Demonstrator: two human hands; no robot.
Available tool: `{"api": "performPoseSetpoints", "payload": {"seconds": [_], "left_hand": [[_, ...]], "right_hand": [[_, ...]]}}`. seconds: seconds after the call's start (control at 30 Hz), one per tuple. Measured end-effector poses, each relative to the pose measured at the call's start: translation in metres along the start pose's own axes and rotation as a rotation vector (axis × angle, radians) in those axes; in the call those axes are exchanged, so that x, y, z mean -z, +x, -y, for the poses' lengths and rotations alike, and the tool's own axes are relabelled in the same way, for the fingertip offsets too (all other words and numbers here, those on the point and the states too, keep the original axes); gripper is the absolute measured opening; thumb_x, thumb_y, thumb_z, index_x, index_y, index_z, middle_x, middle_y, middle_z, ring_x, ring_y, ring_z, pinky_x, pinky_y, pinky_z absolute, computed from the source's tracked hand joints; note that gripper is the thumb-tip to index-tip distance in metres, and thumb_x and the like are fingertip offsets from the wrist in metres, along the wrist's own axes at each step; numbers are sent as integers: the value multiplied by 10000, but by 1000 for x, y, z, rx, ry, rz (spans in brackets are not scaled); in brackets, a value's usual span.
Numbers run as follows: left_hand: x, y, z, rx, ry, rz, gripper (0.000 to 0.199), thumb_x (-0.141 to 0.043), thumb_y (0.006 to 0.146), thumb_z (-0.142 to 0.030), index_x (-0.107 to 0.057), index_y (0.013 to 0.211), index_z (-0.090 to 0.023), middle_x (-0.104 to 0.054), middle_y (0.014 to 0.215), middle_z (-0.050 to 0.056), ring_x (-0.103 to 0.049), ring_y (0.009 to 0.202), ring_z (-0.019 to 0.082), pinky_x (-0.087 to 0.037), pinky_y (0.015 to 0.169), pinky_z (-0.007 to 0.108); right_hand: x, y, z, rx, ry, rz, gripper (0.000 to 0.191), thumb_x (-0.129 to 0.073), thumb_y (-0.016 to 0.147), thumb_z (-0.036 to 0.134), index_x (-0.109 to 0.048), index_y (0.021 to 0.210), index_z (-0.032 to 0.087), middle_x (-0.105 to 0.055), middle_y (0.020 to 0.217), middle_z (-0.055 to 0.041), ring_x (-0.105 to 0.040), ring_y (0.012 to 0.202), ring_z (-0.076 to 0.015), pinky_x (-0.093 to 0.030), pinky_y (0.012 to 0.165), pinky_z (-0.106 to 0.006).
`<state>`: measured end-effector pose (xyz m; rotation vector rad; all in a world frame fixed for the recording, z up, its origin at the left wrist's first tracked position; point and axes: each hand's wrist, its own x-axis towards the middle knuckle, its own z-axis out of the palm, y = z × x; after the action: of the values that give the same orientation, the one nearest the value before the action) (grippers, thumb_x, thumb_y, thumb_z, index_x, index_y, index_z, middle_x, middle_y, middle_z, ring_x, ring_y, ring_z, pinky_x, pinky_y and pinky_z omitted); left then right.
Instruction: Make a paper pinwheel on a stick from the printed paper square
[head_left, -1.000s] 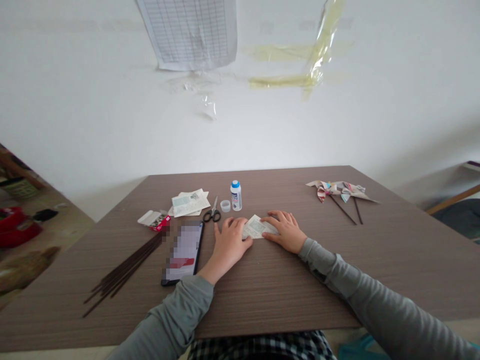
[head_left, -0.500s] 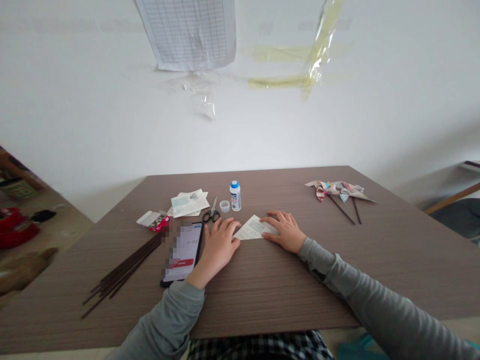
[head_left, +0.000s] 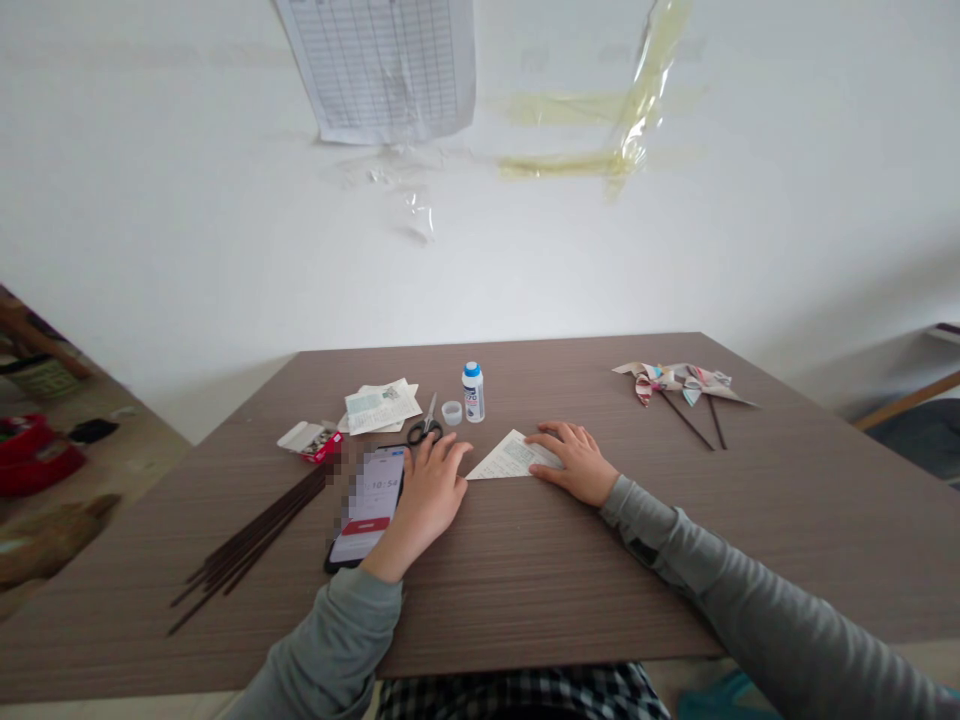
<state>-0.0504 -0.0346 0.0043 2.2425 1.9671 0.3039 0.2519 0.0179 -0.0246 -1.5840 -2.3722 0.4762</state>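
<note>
A printed sheet of paper (head_left: pixel 507 458), folded into a triangle, lies flat on the brown table (head_left: pixel 525 580) in front of me. My right hand (head_left: pixel 574 462) rests over its right corner with the fingers spread, pressing it down. By the left corner is my left hand (head_left: pixel 431 490), its fingers apart and holding nothing; its thumb is close to the paper's tip. Partly under my left wrist lies a phone (head_left: pixel 373 505) with a timer on its screen. Just beyond the left fingers are black-handled scissors (head_left: pixel 425 425).
A white bottle with a blue cap (head_left: pixel 473 392) stands beside a small clear cup (head_left: pixel 451 412). Paper pieces (head_left: pixel 381 406), a small red-and-white box (head_left: pixel 313 440) and dark sticks (head_left: pixel 255 535) lie on the left. Two paper pinwheels (head_left: pixel 686 385) on sticks lie at the back right.
My left hand has drawn slightly left, off the paper's left corner. My right hand stays on the right corner.
</note>
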Motion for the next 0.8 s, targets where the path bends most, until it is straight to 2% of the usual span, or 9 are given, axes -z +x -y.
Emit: {"api": "performPoseSetpoints", "payload": {"seconds": [0.2, 0.33, 0.47, 0.67, 0.8], "left_hand": [[-10, 4, -6, -79, -54, -41, 616, -586, 1136, -32, -873, 1625, -274, -763, 1893, 176, -570, 1905, 449, -409, 1574, 824], [-14, 7, -7, -99, -105, -58, 599, -589, 1130, -48, -885, 1609, -255, -801, 1851, 171, -616, 1868, 423, -421, 1579, 780], [-11, 7, -10, -76, -123, -33, 551, -643, 1130, -89, -939, 1560, -266, -822, 1833, 156, -647, 1840, 429, -394, 1596, 783], [-13, 5, -15, -73, -151, -31, 436, -725, 1157, -141, -986, 1485, -260, -863, 1771, 170, -697, 1797, 461, -383, 1594, 815], [-19, 10, -10, -121, -197, -70, 320, -816, 1153, -147, -1007, 1390, -247, -892, 1707, 198, -739, 1742, 482, -446, 1550, 827]], "right_hand": [[-3, 0, -2, 14, -5, -21, 602, -807, 1217, 566, -815, 1799, 411, -705, 1910, -141, -586, 1810, -441, -382, 1559, -752], [-7, 2, -6, 12, 8, -44, 639, -838, 1209, 580, -812, 1811, 366, -718, 1890, -166, -589, 1800, -446, -396, 1557, -725], [-9, 6, -17, 17, 68, -85, 672, -946, 1132, 585, -870, 1740, 309, -763, 1822, -192, -643, 1740, -476, -481, 1504, -709], [-13, 10, -30, 63, 121, -139, 542, -1010, 1074, 507, -967, 1572, 299, -828, 1717, -192, -727, 1627, -485, -548, 1440, -717], [-13, 10, -30, 67, 131, -143, 482, -1022, 1064, 454, -990, 1525, 316, -833, 1683, -175, -727, 1613, -475, -554, 1429, -699]]}}
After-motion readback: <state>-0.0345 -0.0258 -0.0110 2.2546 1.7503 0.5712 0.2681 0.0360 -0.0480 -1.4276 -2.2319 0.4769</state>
